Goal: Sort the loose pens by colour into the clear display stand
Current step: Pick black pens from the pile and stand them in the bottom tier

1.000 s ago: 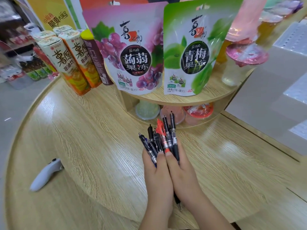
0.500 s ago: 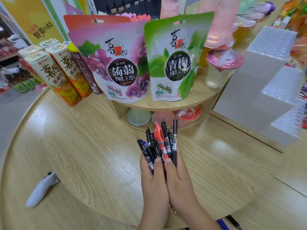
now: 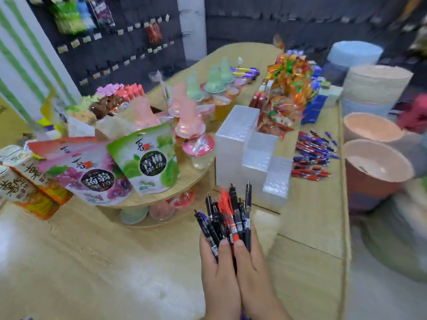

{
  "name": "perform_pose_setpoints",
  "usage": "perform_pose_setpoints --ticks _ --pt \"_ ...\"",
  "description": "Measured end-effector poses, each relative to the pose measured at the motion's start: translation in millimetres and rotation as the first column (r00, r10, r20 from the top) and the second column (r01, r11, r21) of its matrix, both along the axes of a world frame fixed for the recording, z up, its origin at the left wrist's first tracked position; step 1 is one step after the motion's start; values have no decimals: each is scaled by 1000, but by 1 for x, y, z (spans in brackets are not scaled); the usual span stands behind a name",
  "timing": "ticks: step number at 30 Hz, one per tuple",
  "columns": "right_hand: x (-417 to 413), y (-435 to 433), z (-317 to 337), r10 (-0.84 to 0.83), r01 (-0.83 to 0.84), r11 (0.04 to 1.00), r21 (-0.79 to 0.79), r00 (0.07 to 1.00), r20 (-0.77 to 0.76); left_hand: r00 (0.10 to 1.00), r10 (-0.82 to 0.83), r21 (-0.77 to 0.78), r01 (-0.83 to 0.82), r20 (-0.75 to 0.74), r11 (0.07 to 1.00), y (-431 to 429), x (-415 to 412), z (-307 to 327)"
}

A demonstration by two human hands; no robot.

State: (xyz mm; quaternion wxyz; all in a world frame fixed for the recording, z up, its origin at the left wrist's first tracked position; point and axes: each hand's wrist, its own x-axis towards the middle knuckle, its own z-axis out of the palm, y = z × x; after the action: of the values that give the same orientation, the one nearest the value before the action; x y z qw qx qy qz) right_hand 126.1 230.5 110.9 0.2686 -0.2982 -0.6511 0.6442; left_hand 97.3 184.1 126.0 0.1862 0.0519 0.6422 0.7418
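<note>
Left hand (image 3: 219, 271) and right hand (image 3: 254, 271), pressed side by side, clamp a bundle (image 3: 228, 215) of black, blue and red pens above the bench (image 3: 312, 227); the view has swung right, so the clear stand (image 3: 245, 144) now shows just beyond, ready for sorting; pouches (image 3: 147, 162) crowd its left; loose pens (image 3: 312, 155) lie further right, near tubs (image 3: 374, 162).

The left hand (image 3: 219, 271) and right hand (image 3: 253, 266) hide the pen bundle (image 3: 227, 218) lower down. Plastic tubs (image 3: 379, 174) right of the clear display stand (image 3: 235, 144) are blurred.
</note>
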Motion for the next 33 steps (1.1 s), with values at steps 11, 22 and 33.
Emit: perform_pose_setpoints --ticks 11,22,33 --pt "192 181 66 -155 156 985 67 988 -19 975 -218 4 218 -48 976 180 183 67" --pt "245 329 56 -293 293 955 46 956 -5 955 -285 -13 285 -88 959 336 234 60" --pt "140 468 60 -132 133 990 34 991 -29 986 -145 -42 142 -85 989 470 132 52"
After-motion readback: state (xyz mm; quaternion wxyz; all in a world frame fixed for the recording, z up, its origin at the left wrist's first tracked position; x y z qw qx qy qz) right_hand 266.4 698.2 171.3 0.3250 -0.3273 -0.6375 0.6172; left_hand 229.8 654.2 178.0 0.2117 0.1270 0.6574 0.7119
